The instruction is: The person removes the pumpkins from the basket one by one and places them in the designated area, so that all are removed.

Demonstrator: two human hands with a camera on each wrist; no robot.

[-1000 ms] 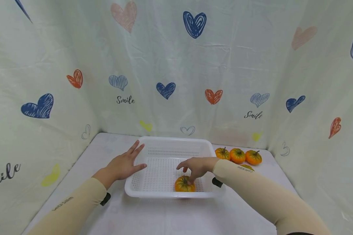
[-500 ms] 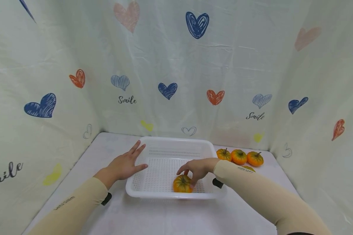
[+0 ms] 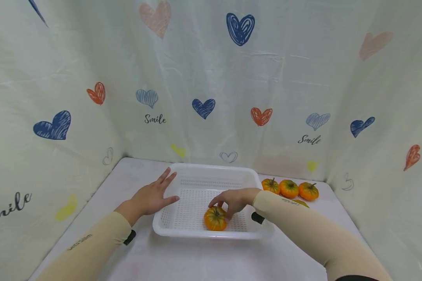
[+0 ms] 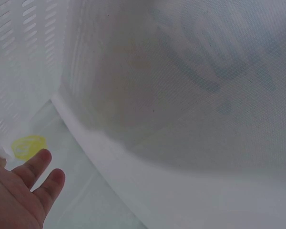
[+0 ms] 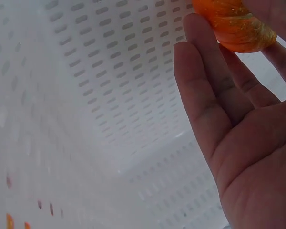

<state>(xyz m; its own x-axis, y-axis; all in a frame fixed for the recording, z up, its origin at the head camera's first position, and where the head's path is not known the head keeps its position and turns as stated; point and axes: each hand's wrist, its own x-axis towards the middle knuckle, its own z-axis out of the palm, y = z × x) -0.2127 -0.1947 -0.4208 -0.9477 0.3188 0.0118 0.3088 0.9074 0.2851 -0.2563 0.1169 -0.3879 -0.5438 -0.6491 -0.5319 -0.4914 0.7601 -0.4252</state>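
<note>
A small orange pumpkin point(image 3: 215, 218) with green streaks is in the white plastic basket point(image 3: 211, 235), close to its front wall. My right hand point(image 3: 235, 202) reaches down into the basket and grips the pumpkin between thumb and fingers. In the right wrist view, the fingers point(image 5: 200, 81) lie along the orange pumpkin point(image 5: 238, 28), most of which is out of frame or behind the hand. My left hand point(image 3: 151, 198) rests on the basket's left rim with fingers spread. The left wrist view shows two of its fingers point(image 4: 50, 188) extended beside the perforated wall point(image 4: 24, 62).
Three more pumpkins point(image 3: 288, 189) stand in a row on the white table point(image 3: 197, 259), right of the basket. Another pumpkin point(image 3: 301, 203) is mostly hidden by the right sleeve. A heart-printed curtain point(image 3: 281, 78) encloses the table's back and sides.
The pumpkin in the basket has shifted slightly left with my right hand, whose fingers have closed round it. My left hand has stayed on the rim.
</note>
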